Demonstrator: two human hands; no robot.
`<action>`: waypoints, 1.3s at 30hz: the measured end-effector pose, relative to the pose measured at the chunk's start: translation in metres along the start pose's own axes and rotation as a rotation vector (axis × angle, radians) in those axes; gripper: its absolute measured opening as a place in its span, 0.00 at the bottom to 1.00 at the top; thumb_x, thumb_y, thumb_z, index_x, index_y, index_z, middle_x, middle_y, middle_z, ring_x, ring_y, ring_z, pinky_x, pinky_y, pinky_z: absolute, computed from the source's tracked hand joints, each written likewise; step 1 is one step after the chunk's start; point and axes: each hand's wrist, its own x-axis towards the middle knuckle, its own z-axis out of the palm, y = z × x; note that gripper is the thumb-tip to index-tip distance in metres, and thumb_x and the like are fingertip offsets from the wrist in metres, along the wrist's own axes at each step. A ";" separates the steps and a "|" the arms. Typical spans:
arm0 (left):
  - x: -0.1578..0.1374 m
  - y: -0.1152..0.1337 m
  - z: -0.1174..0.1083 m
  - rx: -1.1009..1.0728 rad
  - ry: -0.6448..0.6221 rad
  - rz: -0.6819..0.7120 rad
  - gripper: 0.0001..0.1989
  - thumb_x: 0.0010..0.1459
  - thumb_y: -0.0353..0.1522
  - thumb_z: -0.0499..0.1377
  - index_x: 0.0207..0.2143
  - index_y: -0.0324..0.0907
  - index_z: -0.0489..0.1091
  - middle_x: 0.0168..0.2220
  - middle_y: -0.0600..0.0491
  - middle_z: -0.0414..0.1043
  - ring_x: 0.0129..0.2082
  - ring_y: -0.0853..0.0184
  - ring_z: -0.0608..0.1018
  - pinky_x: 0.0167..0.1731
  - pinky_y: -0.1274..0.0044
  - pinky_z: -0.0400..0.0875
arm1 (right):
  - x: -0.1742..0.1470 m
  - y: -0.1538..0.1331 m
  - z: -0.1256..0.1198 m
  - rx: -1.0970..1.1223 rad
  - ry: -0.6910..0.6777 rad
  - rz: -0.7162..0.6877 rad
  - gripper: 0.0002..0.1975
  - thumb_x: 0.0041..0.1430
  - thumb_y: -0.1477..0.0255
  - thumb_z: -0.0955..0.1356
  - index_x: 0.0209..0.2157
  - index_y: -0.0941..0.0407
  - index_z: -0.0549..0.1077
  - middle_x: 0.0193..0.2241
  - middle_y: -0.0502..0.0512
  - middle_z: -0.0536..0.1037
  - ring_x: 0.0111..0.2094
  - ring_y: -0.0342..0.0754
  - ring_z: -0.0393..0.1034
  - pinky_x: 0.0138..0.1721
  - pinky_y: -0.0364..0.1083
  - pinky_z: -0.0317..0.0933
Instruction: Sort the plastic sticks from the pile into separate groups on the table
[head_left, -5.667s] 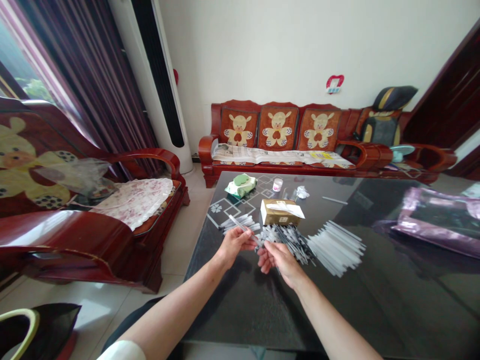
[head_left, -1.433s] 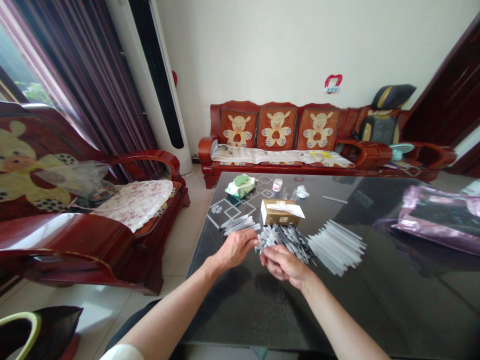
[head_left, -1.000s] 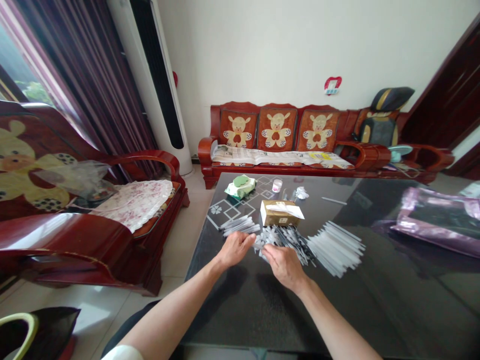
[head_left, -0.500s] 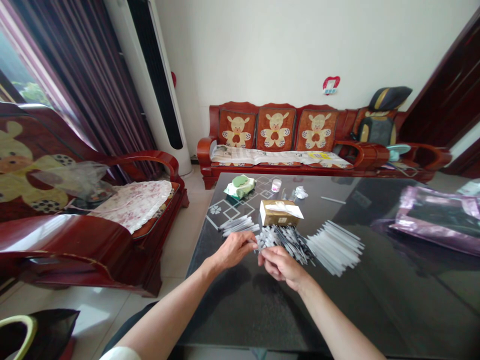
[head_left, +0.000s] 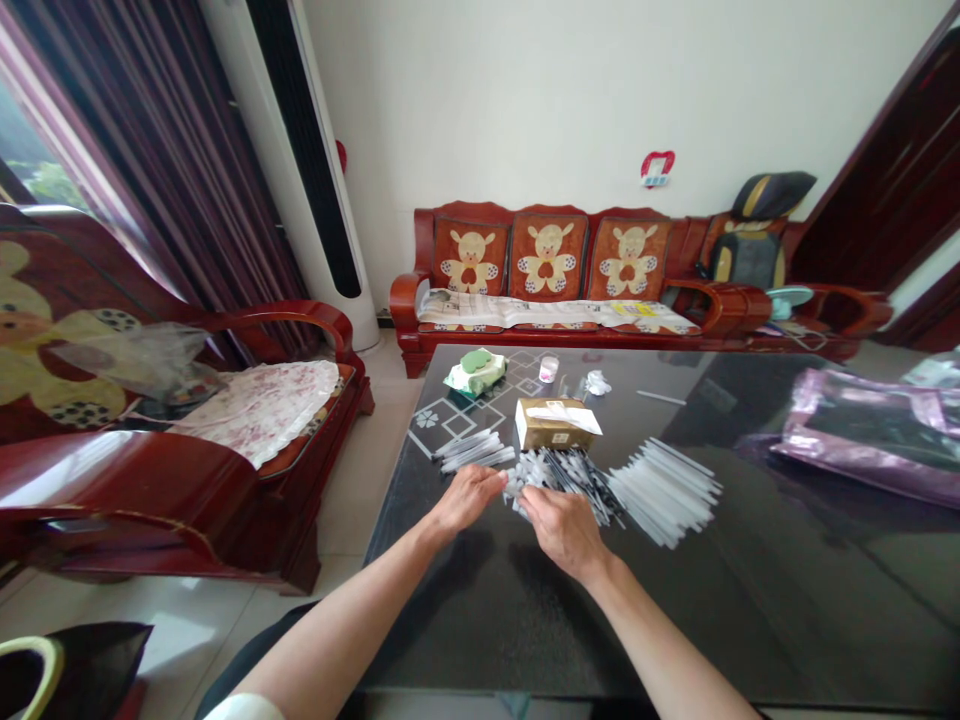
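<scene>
Head cam, only view here: both hands are over a glossy black table (head_left: 480,630), fingertips close together but with a small gap between them. Left hand (head_left: 466,497) has its thumb and fingers bunched up, right hand (head_left: 566,525) is curled with the fingertips pinched in. Can't tell if either one's actually gripping anything, the tips are too small to make out.

Right by the fingertips there's a messy pile of thin black and white plastic sticks (head_left: 583,472). To the right of that, a neat row of whitish plastic tubes (head_left: 666,492), lying side by side. A smaller bunch of slim pale sticks (head_left: 474,450) sits just beyond the left hand. Gold tissue box (head_left: 555,432) is right behind the messy pile. Further back: green-and-white wipes pack (head_left: 480,372), little white cup (head_left: 548,369), crumpled tissue (head_left: 597,382) and one lone stick (head_left: 661,397).
</scene>
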 end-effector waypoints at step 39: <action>-0.004 -0.001 -0.006 0.101 -0.001 0.125 0.24 0.65 0.45 0.43 0.29 0.40 0.70 0.23 0.53 0.67 0.23 0.69 0.68 0.27 0.77 0.60 | 0.005 0.012 0.011 0.391 -0.052 0.138 0.20 0.65 0.61 0.59 0.25 0.55 0.71 0.17 0.50 0.68 0.20 0.43 0.59 0.25 0.43 0.49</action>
